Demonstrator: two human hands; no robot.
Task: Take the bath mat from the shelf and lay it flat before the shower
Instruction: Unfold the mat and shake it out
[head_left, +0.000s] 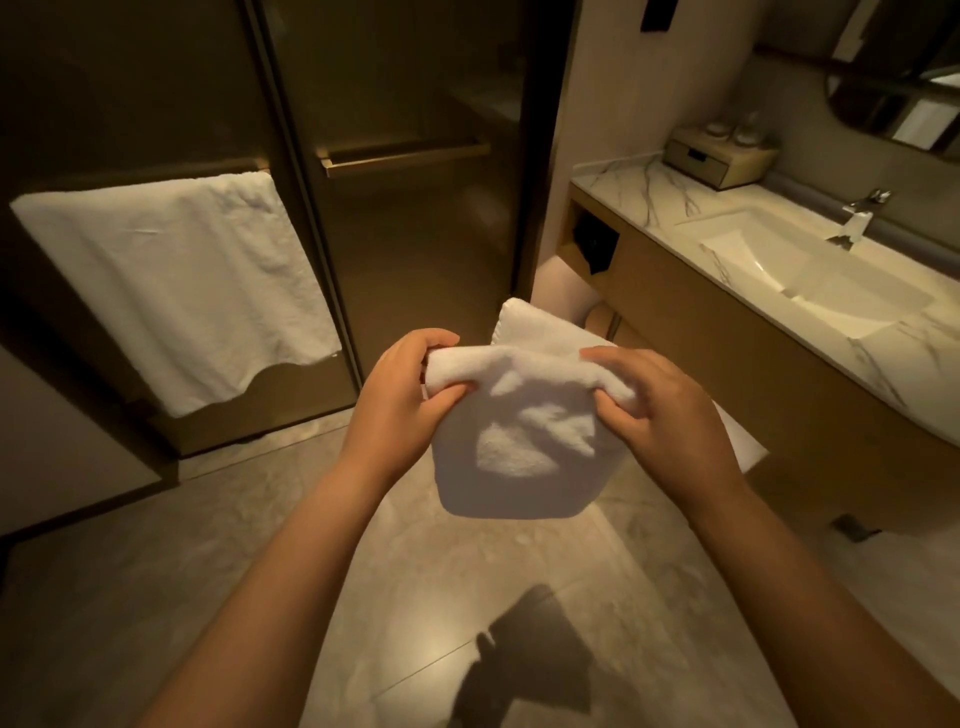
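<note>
Above the tiled floor (156, 597), between the glass shower door (415, 234) and the vanity, both bare hands held the white bath mat (524, 457) up in the air. The left hand (400, 395) was clamped on the mat's upper left corner, thumb in front and fingers curled over the top edge. The right hand (660, 410) was closed on the upper right corner in the same pinching way. Between them the top edge sagged a little, and the front layer of the mat hung down with its lower edge rounded and free of the floor. A further fold of the same cloth stood up behind the hands and ran off to the right behind the right wrist, so the mat was only partly opened. Patches of brighter light and hand shadows lay across its front face.

On the left, a white towel (171, 291) hung over a bar on the door panel (62, 130) beside the shower door, well apart from the mat. A brass-coloured handle (400, 156) crossed the shower door. To the right stood the marble tabletop (639, 187) with its sunken sink (810, 275) and a chrome faucet (862, 213), and a small box (719, 158) near the back wall. A dark shadow of the arms and cloth fell on the floor below the mat
</note>
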